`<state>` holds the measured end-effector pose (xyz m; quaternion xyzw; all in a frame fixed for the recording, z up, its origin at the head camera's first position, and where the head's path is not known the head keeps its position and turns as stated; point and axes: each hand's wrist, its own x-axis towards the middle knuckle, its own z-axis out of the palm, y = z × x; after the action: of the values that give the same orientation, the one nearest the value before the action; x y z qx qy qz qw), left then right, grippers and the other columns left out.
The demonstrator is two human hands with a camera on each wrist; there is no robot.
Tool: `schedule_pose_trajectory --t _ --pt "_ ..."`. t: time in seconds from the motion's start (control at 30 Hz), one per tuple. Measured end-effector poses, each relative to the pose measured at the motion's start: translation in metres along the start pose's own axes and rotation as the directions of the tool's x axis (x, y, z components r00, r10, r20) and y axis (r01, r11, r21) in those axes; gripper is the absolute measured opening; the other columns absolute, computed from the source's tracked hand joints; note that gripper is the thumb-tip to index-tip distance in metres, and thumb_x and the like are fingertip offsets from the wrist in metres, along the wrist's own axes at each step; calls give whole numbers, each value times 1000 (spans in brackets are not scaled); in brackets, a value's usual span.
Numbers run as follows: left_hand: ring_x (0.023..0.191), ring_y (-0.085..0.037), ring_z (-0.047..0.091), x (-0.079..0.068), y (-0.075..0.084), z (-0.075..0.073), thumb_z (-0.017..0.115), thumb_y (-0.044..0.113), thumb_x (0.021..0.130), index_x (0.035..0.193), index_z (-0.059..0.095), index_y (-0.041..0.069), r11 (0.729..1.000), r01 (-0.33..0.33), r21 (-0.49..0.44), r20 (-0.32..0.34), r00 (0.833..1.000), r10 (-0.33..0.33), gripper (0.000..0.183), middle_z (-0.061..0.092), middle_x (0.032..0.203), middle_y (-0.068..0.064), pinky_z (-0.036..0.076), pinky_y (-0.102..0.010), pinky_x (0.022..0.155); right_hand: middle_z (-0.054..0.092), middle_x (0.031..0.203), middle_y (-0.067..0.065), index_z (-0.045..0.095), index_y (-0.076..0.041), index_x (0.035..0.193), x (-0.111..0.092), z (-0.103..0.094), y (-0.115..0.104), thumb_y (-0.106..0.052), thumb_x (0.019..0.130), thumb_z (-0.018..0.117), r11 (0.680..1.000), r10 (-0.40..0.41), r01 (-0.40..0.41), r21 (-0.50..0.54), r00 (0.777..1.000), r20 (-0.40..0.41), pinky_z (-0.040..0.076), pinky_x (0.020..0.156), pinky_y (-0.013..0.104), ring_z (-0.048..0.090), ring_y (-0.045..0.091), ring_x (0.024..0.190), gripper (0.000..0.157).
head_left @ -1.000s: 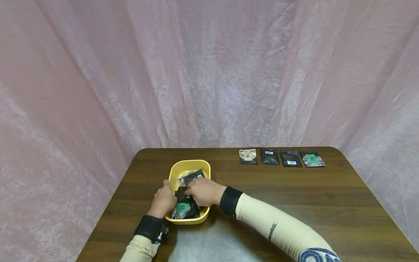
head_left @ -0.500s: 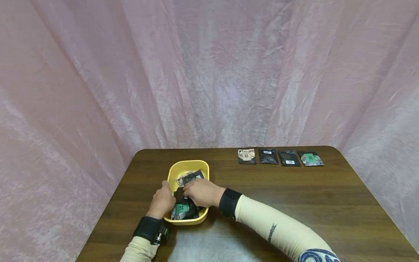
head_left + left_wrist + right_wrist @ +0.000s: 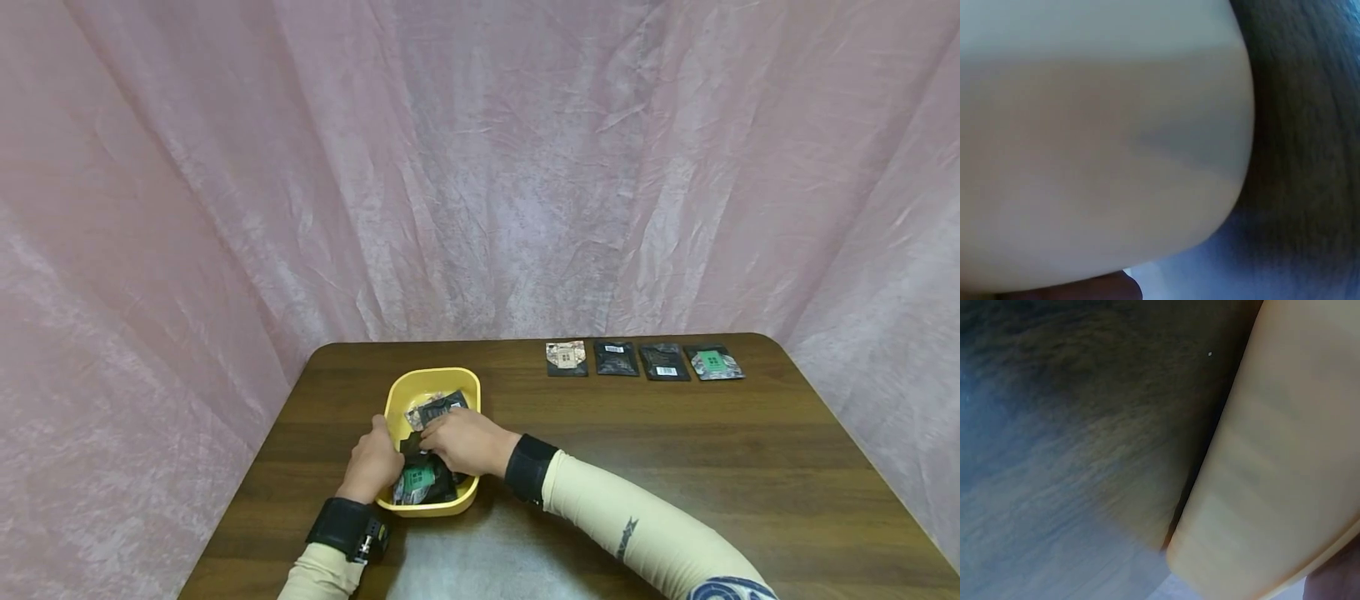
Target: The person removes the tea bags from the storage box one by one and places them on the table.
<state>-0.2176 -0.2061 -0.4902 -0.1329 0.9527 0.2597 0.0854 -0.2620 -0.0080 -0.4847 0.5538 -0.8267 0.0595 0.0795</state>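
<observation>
A yellow plastic tub stands left of the table's middle in the head view, with several small flat packets inside. My left hand grips the tub's left rim, its inner side reaching over the packets. Reaching in from the right, my right hand pinches a black packet; its fingertips are partly hidden. Below lies a packet with a green label, and beyond the fingers another dark packet leans on a patterned one. In the right wrist view the tub's pale yellow wall shows close up.
Along the far right of the brown wooden table lies a row of packets: one with a beige label, two black ones with white barcodes, and one with a green label. A pink curtain hangs behind.
The right hand has shifted slightly within the tub, and the black packet at its fingertips shows less than before. The left hand stays at the rim; the row of packets is unchanged.
</observation>
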Motion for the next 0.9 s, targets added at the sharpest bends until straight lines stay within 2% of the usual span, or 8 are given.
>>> schedule_pose_trajectory --t 0.13,0.33,0.53,0.8,0.9 --pt "88 -36 68 0 0 0 66 3 92 138 40 -5 1000 -3 4 -1 1000 3 54 67 109 -30 57 -50 73 79 124 -11 81 -23 121 -3 0 0 -15 103 63 1000 6 -6 -22 1000 -23 55 105 26 72 5 121 27" --pt "88 -35 68 0 1 -1 67 4 92 139 40 -4 1000 8 -1 10 1000 -8 54 67 109 -29 56 -49 72 77 131 -11 79 -25 127 -6 -5 -3 -20 106 61 995 44 -45 -90 999 -15 53 110 31 68 7 131 28" --pt "88 -37 67 0 0 0 66 4 92 138 40 -5 1000 -1 4 11 1000 1 54 67 107 -29 56 -50 73 77 131 -12 78 -25 129 -10 -9 -7 -22 106 60 987 57 -61 -147 998 -30 51 111 31 67 9 133 29" --pt "89 -37 67 -1 1 -1 67 2 91 137 40 -5 1000 0 -4 9 1000 0 54 66 107 -29 57 -51 75 78 131 -9 78 -21 129 -17 -12 1 -18 104 63 993 39 -49 -111 995 -93 51 113 31 68 12 134 29" --pt "89 -36 67 -1 2 -2 68 2 91 137 40 -5 1000 1 -9 11 1000 -1 54 66 107 -28 57 -51 74 79 128 -8 79 -20 126 -20 -14 4 -17 104 65 995 31 -45 -86 987 -156 52 113 30 69 13 131 27"
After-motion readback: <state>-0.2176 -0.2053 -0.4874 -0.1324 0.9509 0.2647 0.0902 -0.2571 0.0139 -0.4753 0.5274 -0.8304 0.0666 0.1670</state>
